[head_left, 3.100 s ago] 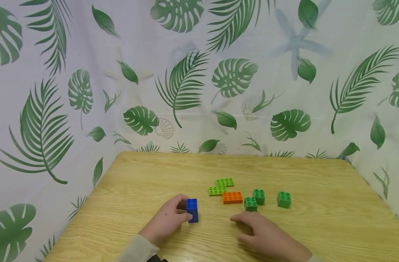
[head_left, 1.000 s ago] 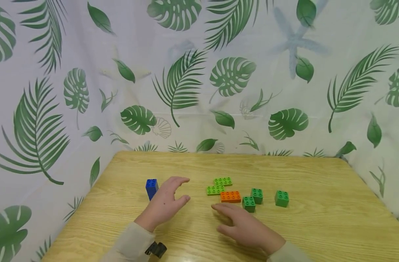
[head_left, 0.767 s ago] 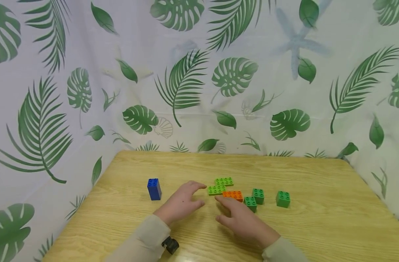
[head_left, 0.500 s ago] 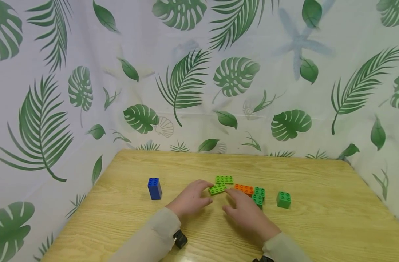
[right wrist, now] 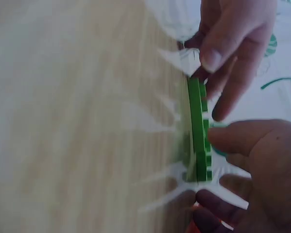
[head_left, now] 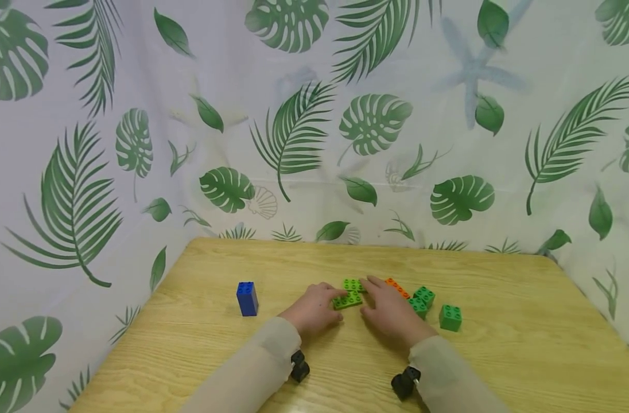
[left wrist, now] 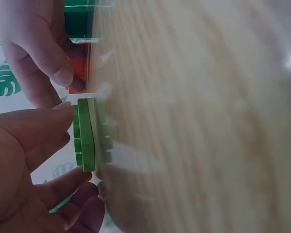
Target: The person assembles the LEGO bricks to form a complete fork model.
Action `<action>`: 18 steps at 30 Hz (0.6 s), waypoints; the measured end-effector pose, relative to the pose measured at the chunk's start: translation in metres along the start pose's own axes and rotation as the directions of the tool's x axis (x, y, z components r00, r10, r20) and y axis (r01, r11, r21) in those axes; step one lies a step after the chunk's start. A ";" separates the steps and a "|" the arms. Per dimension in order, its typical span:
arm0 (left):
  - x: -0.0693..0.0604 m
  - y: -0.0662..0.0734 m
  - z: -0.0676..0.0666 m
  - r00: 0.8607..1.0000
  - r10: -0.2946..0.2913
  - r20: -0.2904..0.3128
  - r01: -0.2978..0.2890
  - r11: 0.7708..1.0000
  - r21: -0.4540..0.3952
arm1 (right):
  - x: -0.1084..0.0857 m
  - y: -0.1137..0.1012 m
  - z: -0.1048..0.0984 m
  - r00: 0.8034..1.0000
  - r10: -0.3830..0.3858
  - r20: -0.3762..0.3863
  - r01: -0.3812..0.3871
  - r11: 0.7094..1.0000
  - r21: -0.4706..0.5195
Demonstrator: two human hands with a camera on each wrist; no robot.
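Two lime-green bricks lie flat between the hands in the head view, the nearer one (head_left: 348, 300) slightly turned and the farther one (head_left: 352, 284) behind it. My left hand (head_left: 311, 310) touches the near brick's left end with an extended finger, its thumb apart on the near side. Bent but relaxed, the right hand (head_left: 393, 311) has fingertips over the far brick's right end. The left wrist view shows a lime brick (left wrist: 87, 136) beside my left hand (left wrist: 19, 165). In the right wrist view, the right thumb is close to the lime-green edge (right wrist: 197, 121).
A blue stack (head_left: 248, 299) stands upright at the left. An orange brick (head_left: 397, 288) lies slanted behind the right hand, beside two green bricks (head_left: 424, 296), (head_left: 418, 307). Another green brick (head_left: 450, 318) stands farther right. A leaf-patterned cloth (head_left: 304, 189) hangs behind the table.
My left hand has set the blue stack down at the left and moved right to the lime bricks. The near lime brick has turned; the orange and two green bricks have shifted right.
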State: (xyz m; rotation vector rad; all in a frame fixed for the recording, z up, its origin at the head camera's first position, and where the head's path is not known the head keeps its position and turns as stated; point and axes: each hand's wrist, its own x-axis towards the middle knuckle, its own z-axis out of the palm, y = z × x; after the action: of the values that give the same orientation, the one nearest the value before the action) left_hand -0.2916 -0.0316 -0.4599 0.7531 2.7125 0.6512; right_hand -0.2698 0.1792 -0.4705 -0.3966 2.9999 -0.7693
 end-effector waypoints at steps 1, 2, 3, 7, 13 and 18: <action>0.001 -0.001 0.000 1.000 0.002 0.007 -0.002 1.000 0.013 | 0.003 0.002 0.000 1.000 -0.011 0.009 0.011 1.000 -0.008; 0.002 -0.002 0.001 1.000 0.003 0.012 -0.004 1.000 0.023 | 0.005 0.005 0.000 1.000 -0.025 0.015 0.026 0.999 -0.020; 0.003 -0.003 0.001 1.000 0.006 0.013 -0.006 0.999 0.034 | 0.007 0.007 0.000 0.999 -0.031 0.023 0.031 0.999 -0.024; 0.006 -0.007 0.002 1.000 -0.001 0.001 0.001 1.000 0.031 | 0.012 0.014 0.000 0.999 -0.036 0.040 0.038 0.998 -0.042; 0.005 -0.010 0.001 0.999 -0.018 -0.039 0.017 1.000 -0.026 | 0.012 0.014 0.000 1.000 -0.026 -0.012 0.025 1.000 -0.017; -0.001 -0.012 -0.002 1.000 -0.008 -0.025 0.007 0.999 -0.043 | 0.008 0.012 -0.004 1.000 -0.005 0.003 0.005 1.000 -0.011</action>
State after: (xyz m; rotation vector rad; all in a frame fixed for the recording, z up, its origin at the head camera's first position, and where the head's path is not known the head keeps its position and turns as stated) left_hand -0.2967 -0.0419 -0.4634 0.7293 2.7129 0.7202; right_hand -0.2807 0.1889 -0.4727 -0.4049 3.0032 -0.7517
